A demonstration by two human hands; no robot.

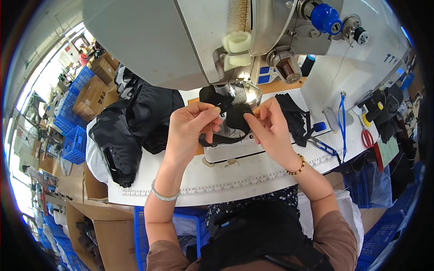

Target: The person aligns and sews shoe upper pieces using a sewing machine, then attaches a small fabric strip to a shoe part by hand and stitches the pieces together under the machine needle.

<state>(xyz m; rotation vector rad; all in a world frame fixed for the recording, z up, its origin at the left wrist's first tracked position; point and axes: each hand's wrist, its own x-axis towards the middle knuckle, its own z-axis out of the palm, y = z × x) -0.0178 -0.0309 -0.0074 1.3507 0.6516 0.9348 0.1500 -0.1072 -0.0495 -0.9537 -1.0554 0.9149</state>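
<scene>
A small curved piece of black fabric [238, 118] is held up between my two hands, in front of the needle area of a white sewing machine [135, 40]. My left hand [192, 127] pinches its left side between thumb and fingers. On the right side, my right hand [272, 130] grips the fabric's edge between thumb and forefinger. Beneath the hands lies the machine's metal plate [233, 152], partly covered by the cloth. Just right of my right hand is a stack of black fabric pieces [291, 115].
Black patterned garments [135, 113] are heaped at the table's left. At right lie blue-handled thread snips [323, 147], a hanging blue cord [342, 131] and red-handled scissors [367, 138]. A ruler strip [235, 181] runs along the front edge. Below left stand a cardboard box [115, 239] and a blue crate [141, 230].
</scene>
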